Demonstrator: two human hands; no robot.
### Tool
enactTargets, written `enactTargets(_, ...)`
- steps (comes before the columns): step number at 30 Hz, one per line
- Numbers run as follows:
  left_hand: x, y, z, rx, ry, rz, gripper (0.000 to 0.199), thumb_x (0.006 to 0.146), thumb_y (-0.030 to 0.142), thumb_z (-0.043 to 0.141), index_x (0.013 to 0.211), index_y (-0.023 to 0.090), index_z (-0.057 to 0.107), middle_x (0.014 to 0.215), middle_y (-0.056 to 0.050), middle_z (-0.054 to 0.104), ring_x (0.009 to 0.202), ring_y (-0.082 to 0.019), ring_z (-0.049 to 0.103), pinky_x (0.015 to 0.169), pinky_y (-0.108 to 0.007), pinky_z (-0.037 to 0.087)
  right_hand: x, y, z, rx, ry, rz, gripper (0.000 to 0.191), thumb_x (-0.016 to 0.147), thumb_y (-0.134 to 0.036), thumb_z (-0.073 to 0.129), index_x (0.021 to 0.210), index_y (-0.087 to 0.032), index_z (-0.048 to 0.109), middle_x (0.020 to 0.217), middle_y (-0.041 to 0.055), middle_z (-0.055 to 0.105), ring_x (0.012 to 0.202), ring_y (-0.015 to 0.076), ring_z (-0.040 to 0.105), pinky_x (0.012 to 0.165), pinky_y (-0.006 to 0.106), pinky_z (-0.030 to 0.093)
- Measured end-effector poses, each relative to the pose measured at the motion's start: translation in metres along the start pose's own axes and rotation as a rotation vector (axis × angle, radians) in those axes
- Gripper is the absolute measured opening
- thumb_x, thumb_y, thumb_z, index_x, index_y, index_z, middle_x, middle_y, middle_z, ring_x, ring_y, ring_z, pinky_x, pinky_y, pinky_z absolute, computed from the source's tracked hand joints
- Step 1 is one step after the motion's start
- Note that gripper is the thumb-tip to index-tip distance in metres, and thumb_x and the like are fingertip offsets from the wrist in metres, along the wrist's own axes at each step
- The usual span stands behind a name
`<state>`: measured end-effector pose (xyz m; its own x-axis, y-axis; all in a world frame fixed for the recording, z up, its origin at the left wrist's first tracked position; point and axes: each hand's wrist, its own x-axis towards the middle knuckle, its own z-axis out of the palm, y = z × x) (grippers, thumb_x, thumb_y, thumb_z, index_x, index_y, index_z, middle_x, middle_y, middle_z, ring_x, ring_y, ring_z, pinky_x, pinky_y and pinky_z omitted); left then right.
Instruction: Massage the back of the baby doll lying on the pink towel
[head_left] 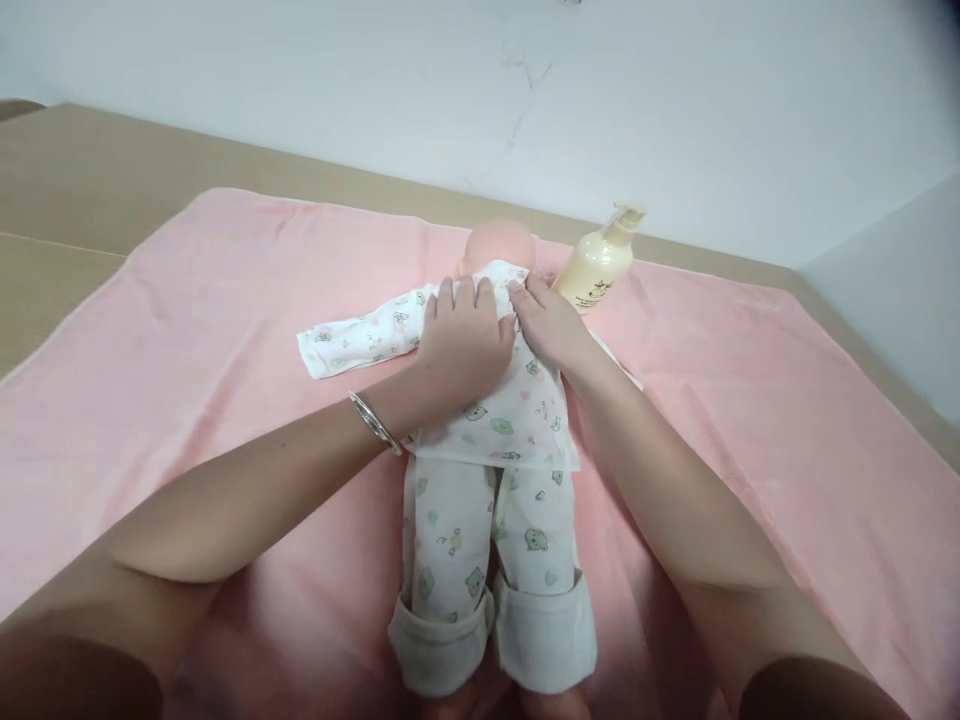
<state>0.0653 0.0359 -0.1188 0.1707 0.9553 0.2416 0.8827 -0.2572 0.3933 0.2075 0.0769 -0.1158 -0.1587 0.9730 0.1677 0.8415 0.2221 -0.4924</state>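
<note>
Pink cloth [180, 370] lies beneath a doll [499, 440] in a printed 2-piece outfit [525, 425]. The left hand [469, 345] rests open on its upper body, gripping nothing; the right hand [553, 322] bends near the collar, any hold unclear.

On my feed, soft, fairly even light seems to fall from above, leaving the wall [300, 100] pale, small glints on the pump bottle [596, 262] and bracelet [375, 423], and the pink blanket [787, 440] dimming into shadow toward the bottom. I see fine detail smoothed over, wide-angle stretching near the lower corners and a dark upper-right corner.
</note>
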Motion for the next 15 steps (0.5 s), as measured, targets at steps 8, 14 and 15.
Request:
enactTargets(8,0.036,-0.034,-0.008,-0.148,-0.078,0.028,0.04,0.098,0.028,0.027,0.095,0.015,0.065,0.104,-0.014,0.072,0.095,-0.024,0.064,0.093,-0.04,0.051,-0.034,-0.039,0.005,-0.275,0.082,-0.087,0.047,0.103,-0.027,0.025,0.128,-0.004,0.057,0.128,0.025,0.062,0.128,0.038,0.055,0.112,0.053,0.044)
enactTargets(14,0.025,-0.023,-0.004,-0.017,-0.024,0.047,0.043,0.098,0.026,0.026,0.106,0.009,0.065,0.113,-0.02,0.07,0.11,-0.029,0.064,0.103,-0.046,0.049,-0.025,-0.03,-0.002,-0.177,0.001,-0.071,0.045,0.105,-0.03,0.026,0.126,-0.008,0.058,0.129,0.0223,0.063,0.127,0.0366,0.056,0.112,0.054,0.044)
enactTargets(15,0.019,-0.02,-0.003,0.015,-0.009,0.063,0.045,0.099,0.026,0.026,0.113,0.007,0.064,0.12,-0.023,0.068,0.118,-0.032,0.062,0.109,-0.049,0.047,-0.019,-0.025,-0.004,-0.141,-0.022,-0.045,0.045,0.106,-0.034,0.026,0.125,-0.01,0.059,0.129,0.0218,0.063,0.126,0.0366,0.056,0.112,0.055,0.044)
